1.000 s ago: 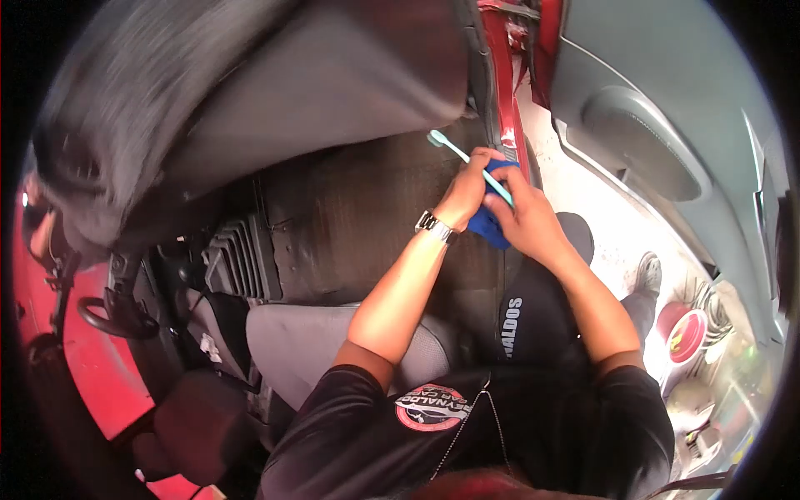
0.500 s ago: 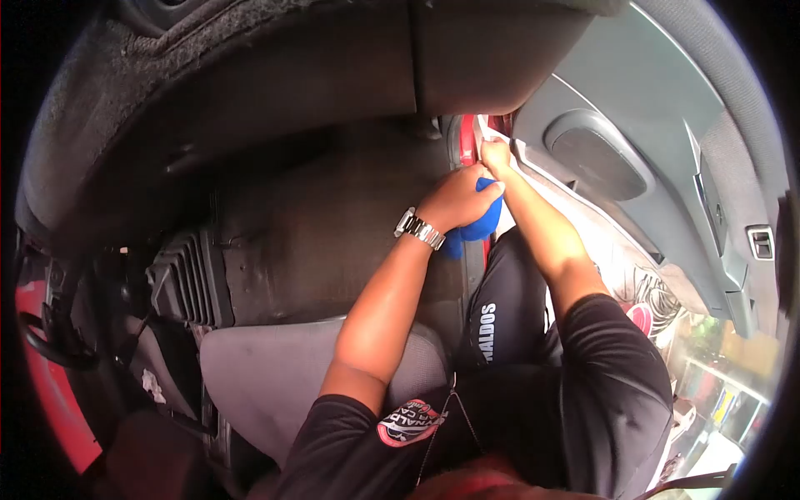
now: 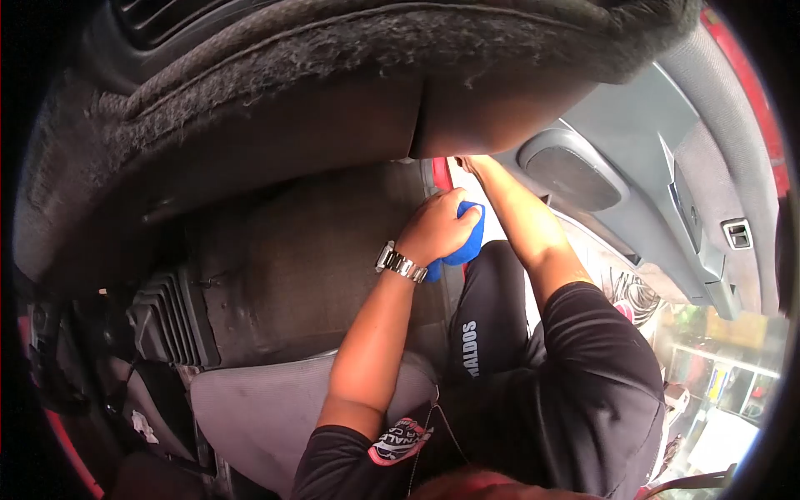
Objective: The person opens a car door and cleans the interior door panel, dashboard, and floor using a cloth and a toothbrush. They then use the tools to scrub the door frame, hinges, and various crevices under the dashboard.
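Note:
My left hand (image 3: pixel 435 227), with a metal watch on its wrist, is closed around a bunched blue cloth (image 3: pixel 469 237). It presses the cloth near the red door sill (image 3: pixel 441 173), beside the dark floor mat (image 3: pixel 308 250). Farther forward, my right hand (image 3: pixel 469 163) reaches to the front end of the sill, just under the dashboard edge. Its visible fingers look curled; their tips and anything in them are hidden.
The furry-topped dashboard (image 3: pixel 333 108) overhangs the footwell. At the right stands the open grey door (image 3: pixel 650 167) with its speaker (image 3: pixel 575 171). A grey seat (image 3: pixel 258 408) lies below my left arm, and a ribbed black boot (image 3: pixel 175 321) is at the left.
The view has shifted, showing more of the dashboard top. My left hand still grips the blue cloth by the sill. My right hand is now partly covered by the dashboard edge.

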